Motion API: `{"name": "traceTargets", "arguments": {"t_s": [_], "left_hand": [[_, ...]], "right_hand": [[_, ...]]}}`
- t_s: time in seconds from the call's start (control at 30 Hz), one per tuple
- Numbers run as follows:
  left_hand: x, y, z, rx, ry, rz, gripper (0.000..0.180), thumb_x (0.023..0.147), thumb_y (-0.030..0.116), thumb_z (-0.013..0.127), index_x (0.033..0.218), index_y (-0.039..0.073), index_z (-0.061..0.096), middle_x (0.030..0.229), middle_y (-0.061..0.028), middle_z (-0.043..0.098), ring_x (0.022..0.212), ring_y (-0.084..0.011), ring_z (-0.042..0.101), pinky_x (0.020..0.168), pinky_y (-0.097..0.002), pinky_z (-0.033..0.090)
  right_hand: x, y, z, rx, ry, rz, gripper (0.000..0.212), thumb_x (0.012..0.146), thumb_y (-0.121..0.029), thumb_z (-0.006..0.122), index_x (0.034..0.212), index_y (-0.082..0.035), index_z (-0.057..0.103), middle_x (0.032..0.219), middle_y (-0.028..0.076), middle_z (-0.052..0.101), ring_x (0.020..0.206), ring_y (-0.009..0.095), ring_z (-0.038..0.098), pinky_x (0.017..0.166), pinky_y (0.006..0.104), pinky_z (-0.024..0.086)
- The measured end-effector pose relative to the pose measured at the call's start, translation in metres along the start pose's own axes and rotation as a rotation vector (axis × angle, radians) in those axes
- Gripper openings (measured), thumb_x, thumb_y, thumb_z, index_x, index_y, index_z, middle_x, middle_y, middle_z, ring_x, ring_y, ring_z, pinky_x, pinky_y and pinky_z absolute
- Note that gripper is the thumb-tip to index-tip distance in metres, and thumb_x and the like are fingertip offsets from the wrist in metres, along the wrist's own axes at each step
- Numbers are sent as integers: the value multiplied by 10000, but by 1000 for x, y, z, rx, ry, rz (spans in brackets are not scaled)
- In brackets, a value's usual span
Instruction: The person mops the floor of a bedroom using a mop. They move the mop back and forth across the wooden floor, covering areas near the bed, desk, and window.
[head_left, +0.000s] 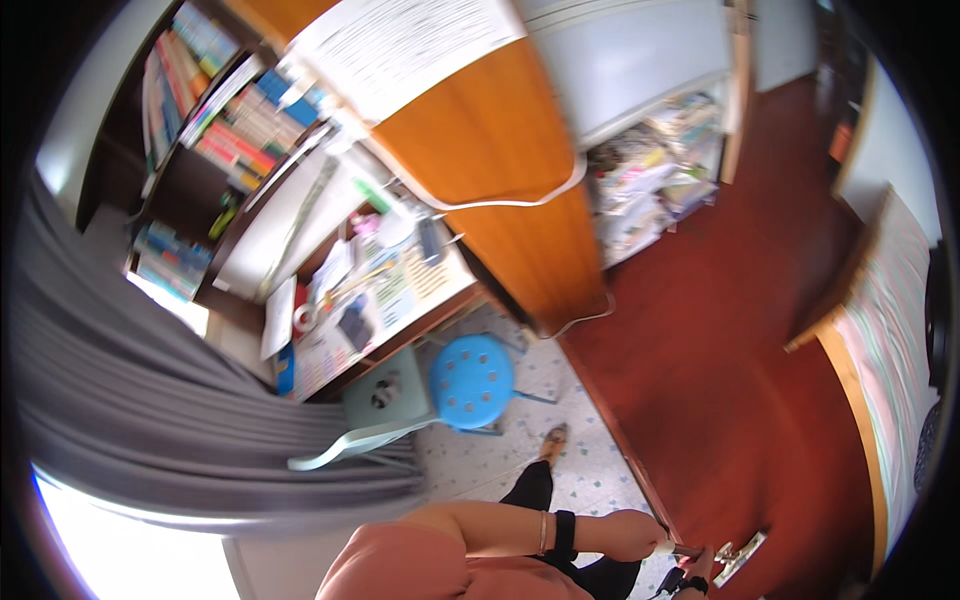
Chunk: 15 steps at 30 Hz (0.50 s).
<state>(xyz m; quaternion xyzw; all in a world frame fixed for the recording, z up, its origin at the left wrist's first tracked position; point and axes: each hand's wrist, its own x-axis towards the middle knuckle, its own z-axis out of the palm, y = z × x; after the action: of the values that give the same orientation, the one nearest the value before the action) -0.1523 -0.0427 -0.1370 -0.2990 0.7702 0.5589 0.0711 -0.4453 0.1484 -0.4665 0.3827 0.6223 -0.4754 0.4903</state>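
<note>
At the lower right my left hand [630, 535] is closed round the upper end of a mop handle [686, 550]. Its arm reaches across from the left, with a black strap on the wrist. My right hand [699, 568] grips the same handle farther down; a dark watch band is on that wrist, and its fingers show only in part. Beyond it, the pale, bar-shaped mop head [742, 558] lies over the dark red floor [720, 400]. The head is slightly blurred, so its exact make cannot be told.
A blue round stool [472, 382] and a pale chair [370, 440] stand by the cluttered desk [440, 285]. Left are a bookshelf [170, 190] and grey curtain [200, 420]. A bed [880, 330] borders the right. A white cable [500, 204] crosses the orange-brown cabinet [500, 120].
</note>
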Motion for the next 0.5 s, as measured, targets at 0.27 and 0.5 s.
{"name": "traceTargets", "arguments": {"t_s": [0.27, 0.5], "left_hand": [[-236, -141, -191, -80, 302, -414, 242, 871, 217, 515, 1029, 141, 681, 919, -140, 663, 882, -325, 614, 765, -415, 480], [-414, -156, -285, -59, 814, -811, 220, 836, 141, 509, 955, 109, 692, 770, -60, 671, 678, -184, 625, 625, -293, 474]], "right_hand": [[-69, 225, 248, -620, -485, -16, 259, 896, -313, 459, 812, -77, 527, 682, 47, 527, 606, 201, 530, 549, 306, 462], [-209, 393, 430, -561, -696, 594, 293, 960, -321, 473, 916, -43, 556, 799, 110, 641, 763, 239, 637, 716, 362, 538]]}}
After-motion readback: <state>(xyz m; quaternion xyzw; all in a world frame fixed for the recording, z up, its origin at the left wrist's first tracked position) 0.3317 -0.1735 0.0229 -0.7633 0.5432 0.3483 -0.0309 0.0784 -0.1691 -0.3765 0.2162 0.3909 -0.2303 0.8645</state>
